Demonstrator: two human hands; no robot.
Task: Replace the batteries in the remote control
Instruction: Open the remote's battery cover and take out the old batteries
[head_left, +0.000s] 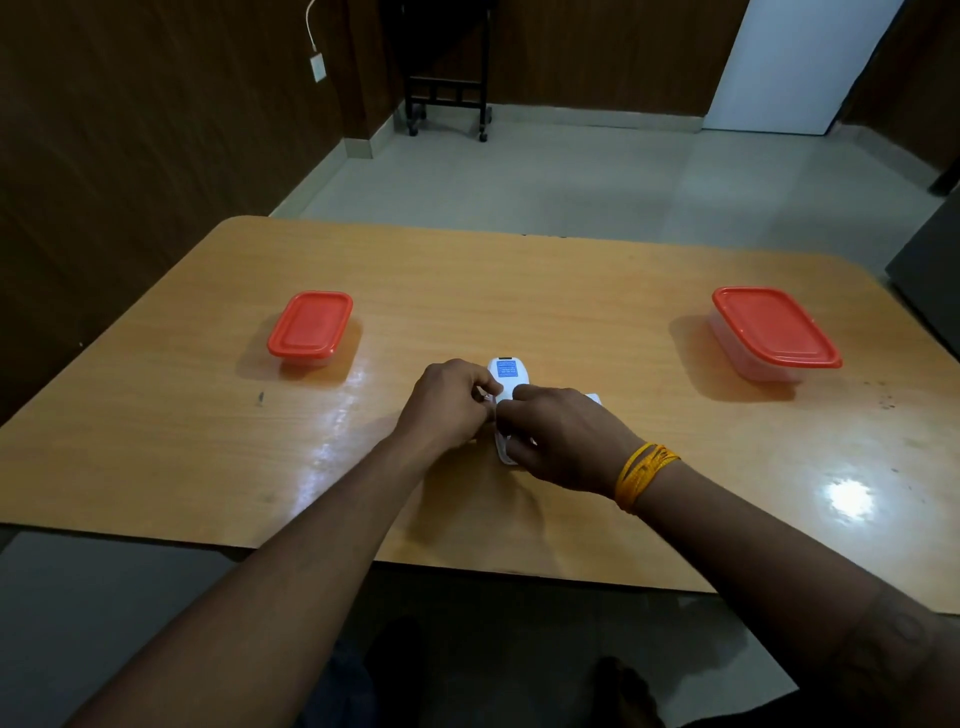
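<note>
Head view: both hands work on the white remote control (508, 382) at the near centre of the wooden table (519, 291).

Remote lies back-up, blue label at its far end. Left hand (449, 402) has fingers curled against the remote's left edge; right hand (563, 441) curls over its near half, thumb and fingers pinching the body. Battery bay is hidden. Two red-lidded containers stand well apart, one far left (310, 328), one far right (774, 332).

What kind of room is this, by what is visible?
Probably a plain office or meeting room: a large wooden table, dark wood-panelled walls, a tiled floor and a wheeled stand at the back.
</note>
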